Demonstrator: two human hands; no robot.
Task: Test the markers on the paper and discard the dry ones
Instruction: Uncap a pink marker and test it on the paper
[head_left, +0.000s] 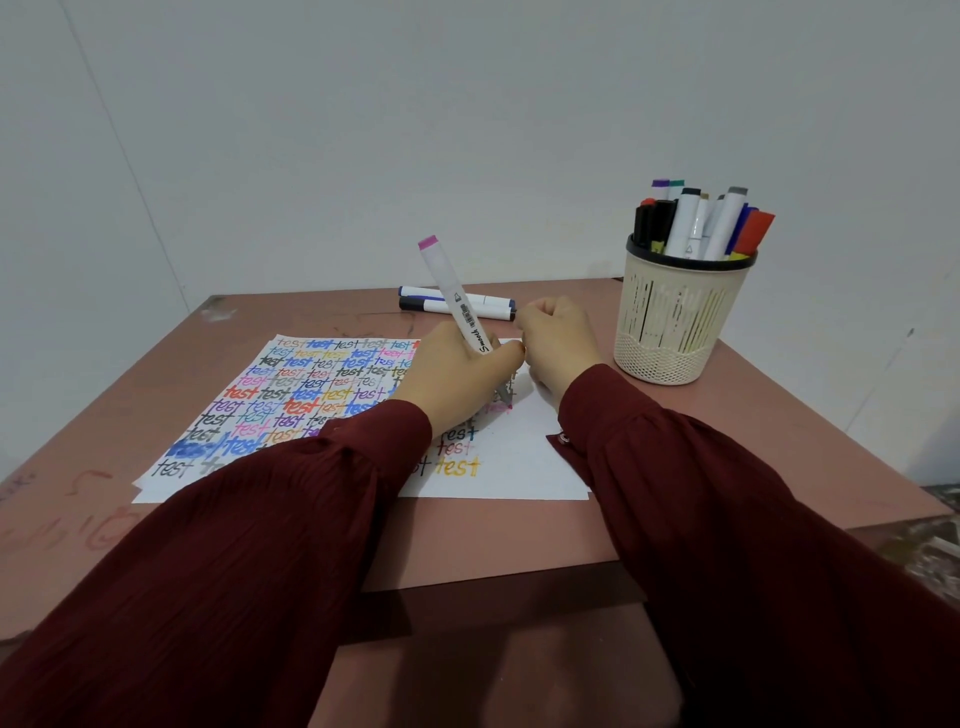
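A: Layout, big to small?

B: Pinkish table (519, 530). Mid-table, a sheet of paper (519, 467); left part is packed w/ coloured "test" words, right part mostly bare. A mesh cup (675, 332) full of markers stands far right, off the sheet. Behind the sheet, two spare markers (493, 312) lie flat, side by side.

A: Hands?

B: The left hand (452, 374) wraps the marker (457, 296) in a writing grip. Long axis slants: pink end up & toward far left, nib (503, 396) down-right, on the bare patch by a faint pink mark. The right hand (556, 345) sits just beside it, fingers curled, at the sheet's far edge. Holding the cap? Can't tell.

A: What does the next move hinge on?

B: Prob. where the marker goes once the ink's judged. The cup lies right of both hands, w/ the right one nearer. The flat pair lies just behind the left. The pink trace is too small to call dry or wet.
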